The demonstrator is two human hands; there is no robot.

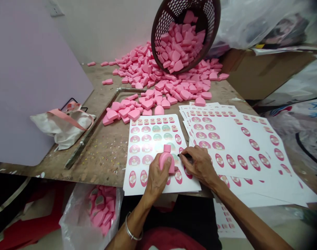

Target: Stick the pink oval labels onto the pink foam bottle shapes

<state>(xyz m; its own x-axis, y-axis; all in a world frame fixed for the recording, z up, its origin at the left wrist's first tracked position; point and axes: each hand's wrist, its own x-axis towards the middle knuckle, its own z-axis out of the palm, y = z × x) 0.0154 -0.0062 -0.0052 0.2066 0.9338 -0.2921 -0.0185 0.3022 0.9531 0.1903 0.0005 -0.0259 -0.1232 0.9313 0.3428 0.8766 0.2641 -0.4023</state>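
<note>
My left hand point(155, 175) is shut on a pink bottle-shaped plastic piece point(166, 159), which stands upright on a sheet of oval pink labels point(148, 139). My right hand point(198, 165) grips a slim dark tool point(185, 157), perhaps a pen, with its tip close to the bottle on the same sheet. Both hands rest on or just above the sheet, and they hide its lower middle. More label sheets point(241, 149) lie fanned out to the right, under my right wrist.
A tilted dark lattice basket point(183, 34) spills pink foam-like pieces point(148, 73) across the stained wooden table point(103, 156). A metal strip runs along the table. A canvas bag point(62, 126) lies left, a plastic bag of labelled pink pieces point(101, 211) sits below, and a cardboard box point(267, 73) stands right.
</note>
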